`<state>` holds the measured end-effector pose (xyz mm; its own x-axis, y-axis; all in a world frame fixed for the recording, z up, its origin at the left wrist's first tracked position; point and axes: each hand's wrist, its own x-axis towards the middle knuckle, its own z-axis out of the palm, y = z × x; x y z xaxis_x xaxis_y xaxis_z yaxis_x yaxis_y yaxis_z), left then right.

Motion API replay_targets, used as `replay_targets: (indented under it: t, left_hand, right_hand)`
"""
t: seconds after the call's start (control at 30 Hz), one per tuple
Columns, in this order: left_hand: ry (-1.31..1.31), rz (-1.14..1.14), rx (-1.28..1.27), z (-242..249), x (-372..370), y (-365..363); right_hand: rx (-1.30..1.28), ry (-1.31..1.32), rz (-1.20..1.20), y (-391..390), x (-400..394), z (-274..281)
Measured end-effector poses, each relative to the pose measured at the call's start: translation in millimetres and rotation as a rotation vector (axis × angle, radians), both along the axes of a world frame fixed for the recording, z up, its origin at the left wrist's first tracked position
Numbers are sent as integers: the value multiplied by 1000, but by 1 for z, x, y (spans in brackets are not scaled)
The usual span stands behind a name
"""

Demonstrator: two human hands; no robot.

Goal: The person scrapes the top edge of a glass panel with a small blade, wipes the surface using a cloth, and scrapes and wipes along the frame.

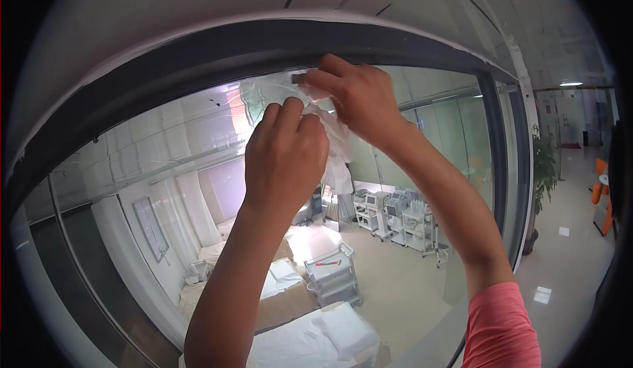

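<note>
Both arms reach up to the top of a large glass pane (409, 144), just under its dark frame (264, 42). My left hand (287, 147) is closed, its fingers curled in a pinch at a thin, see-through crumpled film (271, 86). Higher and to the right, my right hand (359, 98) is closed too, close to the frame's lower edge. From its fingertips sticks out a small dark flat piece (299, 78), whose kind I cannot tell. Whitish, wrinkled material (337, 170) shows below and between the hands.
Behind the glass are beds with white sheets (283, 348), a grey trolley (333, 269) with a red item on it, and white machines on carts (395, 216). Curtains (135, 262) line the left. Right of the frame, a plant (544, 164) and orange chairs (601, 200) stand along a corridor.
</note>
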<state>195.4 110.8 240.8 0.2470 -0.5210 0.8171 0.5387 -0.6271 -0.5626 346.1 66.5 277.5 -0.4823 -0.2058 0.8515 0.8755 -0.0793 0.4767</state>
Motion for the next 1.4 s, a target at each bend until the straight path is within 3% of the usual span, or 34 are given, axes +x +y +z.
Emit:
replay_targets:
  t: [0.23,0.37,0.5,0.67,0.77,1.0,1.4]
  left_hand:
    - [-5,-17,-44,0,0,-2]
    - [-33,-87,-88,0,-1,-1]
    - [-43,-175,-171,0,-1,-3]
    - [-50,-173,-159,1,-2,-3]
    - [-35,-136,-144,1,-2,-2]
    - [-25,-69,-101,1,-1,0]
    - [-28,-65,-43,2,-2,2]
  right_hand:
    - [-59,32,-19,-2,-6,-1]
    - [-64,182,308,-7,21,-23]
    - [-134,250,370,-23,22,-59]
    - [22,114,185,-13,10,-71]
    - [-50,93,13,-13,12,-76]
    - [83,232,92,-9,31,-64]
    - [91,208,118,8,31,-43]
